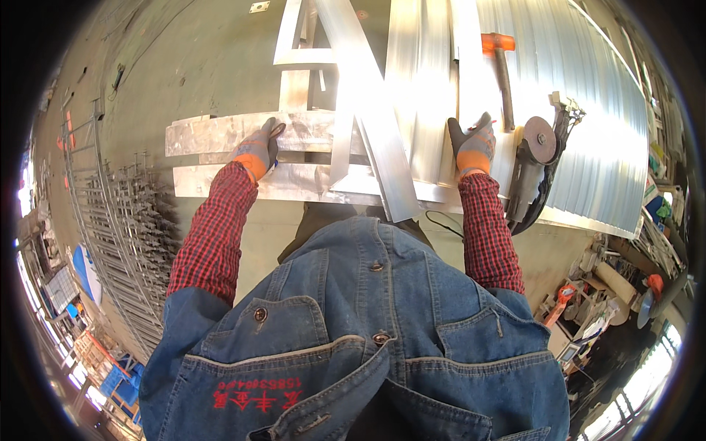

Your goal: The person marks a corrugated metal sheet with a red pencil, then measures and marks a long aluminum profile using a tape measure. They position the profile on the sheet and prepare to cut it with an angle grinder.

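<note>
Denim jacket (353,309) fills the bottom of the frame, one, with three buttons easily seen; its lower edge is cut off. Two checked sleeves, left (213,228) and right (489,235), lead up to two gloved hands.

Left of centre, the left hand (257,150) lies over the upper (209,135) of two crosswise metal bars, the lower one (250,184) just beneath it in the frame; its fingers sit close together, and their grip underneath is hidden. Right of centre, the right hand (472,143) has thumb and fingers spread apart at the near end of a pale strip (468,55); glare hides whether they grip it.

One slanted strip (386,154) crosses the bars at centre, while one frame (305,55) at the top runs out of view. Upper right, one orange-headed hammer (504,84) and one grinder (523,176) with one disc (541,138) lie by a ribbed sheet (588,154), partly washed out. Far left, stacked rods (125,228) are too tangled to count.
</note>
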`<move>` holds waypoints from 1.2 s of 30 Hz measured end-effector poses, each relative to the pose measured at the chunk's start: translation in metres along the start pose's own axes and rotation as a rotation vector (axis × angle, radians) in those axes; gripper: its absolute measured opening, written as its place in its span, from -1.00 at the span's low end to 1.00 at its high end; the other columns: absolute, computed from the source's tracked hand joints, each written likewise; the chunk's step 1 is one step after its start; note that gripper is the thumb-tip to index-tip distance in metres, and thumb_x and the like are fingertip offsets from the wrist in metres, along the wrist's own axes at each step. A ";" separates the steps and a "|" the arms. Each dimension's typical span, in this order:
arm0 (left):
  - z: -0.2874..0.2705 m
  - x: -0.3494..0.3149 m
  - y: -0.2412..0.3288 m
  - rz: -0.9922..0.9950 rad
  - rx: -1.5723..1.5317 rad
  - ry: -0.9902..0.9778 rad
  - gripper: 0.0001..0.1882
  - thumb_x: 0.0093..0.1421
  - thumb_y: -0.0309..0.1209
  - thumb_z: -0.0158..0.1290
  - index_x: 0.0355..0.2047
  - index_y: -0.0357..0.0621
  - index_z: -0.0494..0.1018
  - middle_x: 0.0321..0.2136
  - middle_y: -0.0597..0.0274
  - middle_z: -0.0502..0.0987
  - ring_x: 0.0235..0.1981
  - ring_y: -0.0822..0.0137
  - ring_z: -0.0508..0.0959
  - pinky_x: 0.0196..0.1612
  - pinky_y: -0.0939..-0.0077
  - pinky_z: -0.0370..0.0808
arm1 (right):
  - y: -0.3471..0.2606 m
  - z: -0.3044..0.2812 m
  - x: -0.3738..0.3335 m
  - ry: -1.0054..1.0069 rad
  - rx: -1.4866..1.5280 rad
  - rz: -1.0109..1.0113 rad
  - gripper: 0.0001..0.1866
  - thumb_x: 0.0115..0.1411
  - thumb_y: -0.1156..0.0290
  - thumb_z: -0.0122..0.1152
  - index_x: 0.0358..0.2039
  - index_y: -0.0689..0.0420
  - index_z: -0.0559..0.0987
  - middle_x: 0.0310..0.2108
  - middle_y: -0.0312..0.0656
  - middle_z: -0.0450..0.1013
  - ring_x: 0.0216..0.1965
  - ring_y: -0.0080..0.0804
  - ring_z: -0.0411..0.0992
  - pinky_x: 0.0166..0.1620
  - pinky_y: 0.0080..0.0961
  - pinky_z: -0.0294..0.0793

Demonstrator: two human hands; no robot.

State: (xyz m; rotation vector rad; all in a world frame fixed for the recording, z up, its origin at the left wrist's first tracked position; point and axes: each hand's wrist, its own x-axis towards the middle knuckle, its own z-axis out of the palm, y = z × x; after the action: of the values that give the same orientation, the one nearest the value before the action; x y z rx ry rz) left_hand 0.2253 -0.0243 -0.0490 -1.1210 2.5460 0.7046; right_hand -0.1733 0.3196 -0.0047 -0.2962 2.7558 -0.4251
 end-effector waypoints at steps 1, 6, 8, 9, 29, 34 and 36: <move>0.004 0.003 -0.004 0.026 0.033 -0.008 -0.33 0.49 -0.45 0.01 0.60 -0.11 0.31 0.16 -0.33 0.70 0.17 -0.29 0.72 0.24 -0.05 0.64 | 0.000 0.002 0.000 0.035 -0.010 -0.018 0.13 0.23 -0.18 0.60 0.59 0.21 0.30 0.28 0.04 0.60 0.35 0.12 0.52 0.42 0.01 0.53; 0.002 -0.004 0.003 0.133 -0.310 -0.028 -0.21 0.47 -0.34 0.20 0.64 -0.14 0.22 0.15 -0.21 0.74 0.15 -0.12 0.76 0.23 0.15 0.64 | -0.006 0.006 -0.025 0.229 0.152 -0.012 0.01 0.29 -0.02 0.62 0.57 0.23 0.36 0.30 0.12 0.58 0.33 0.10 0.54 0.36 -0.04 0.57; -0.014 -0.011 0.023 -0.021 -0.330 -0.211 -0.12 0.44 -0.28 0.30 0.66 -0.16 0.18 0.13 -0.23 0.74 0.11 0.01 0.75 0.20 0.24 0.63 | -0.015 0.008 -0.059 0.348 0.256 -0.303 -0.13 0.31 0.16 0.62 0.49 0.28 0.44 0.27 0.15 0.62 0.30 0.08 0.59 0.35 -0.09 0.59; -0.024 -0.018 0.034 -0.100 -0.337 -0.303 -0.08 0.42 -0.26 0.35 0.67 -0.18 0.16 0.12 -0.24 0.74 0.10 0.07 0.75 0.19 0.29 0.63 | -0.021 0.008 -0.081 0.387 0.306 -0.405 -0.20 0.32 0.25 0.63 0.46 0.30 0.48 0.25 0.17 0.63 0.28 0.07 0.61 0.35 -0.12 0.60; -0.036 -0.020 0.086 0.256 -0.565 -0.732 0.28 0.32 0.07 0.47 0.71 -0.29 -0.08 0.26 -0.25 0.62 0.34 -0.04 0.61 0.38 0.09 0.56 | -0.145 0.064 -0.252 -0.508 1.198 -0.095 -0.57 0.50 0.29 0.43 0.29 0.13 0.64 0.23 -0.15 0.68 0.24 -0.37 0.62 0.27 -0.36 0.63; -0.039 -0.030 0.087 0.471 -0.649 -0.638 0.04 0.40 0.11 0.37 0.61 -0.18 0.13 0.19 -0.21 0.64 0.24 -0.07 0.66 0.35 0.11 0.57 | -0.143 0.064 -0.253 -0.476 1.264 0.021 -0.62 0.39 0.43 0.50 0.19 0.09 0.67 0.14 -0.16 0.67 0.13 -0.39 0.63 0.21 -0.33 0.69; -0.047 -0.031 0.089 0.427 -0.595 -0.630 -0.10 0.42 0.08 0.35 0.53 -0.14 0.24 0.14 -0.17 0.66 0.19 -0.05 0.68 0.29 0.12 0.59 | -0.140 0.067 -0.248 -0.379 1.216 -0.058 -0.65 0.39 0.42 0.51 0.16 0.12 0.70 0.10 -0.16 0.68 0.08 -0.38 0.64 0.16 -0.34 0.69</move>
State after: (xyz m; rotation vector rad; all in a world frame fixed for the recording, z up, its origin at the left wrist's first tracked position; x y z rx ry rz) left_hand 0.1768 0.0213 0.0328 -0.3514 2.0611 1.6873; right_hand 0.1002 0.2347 0.0536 -0.1061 1.7030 -1.6903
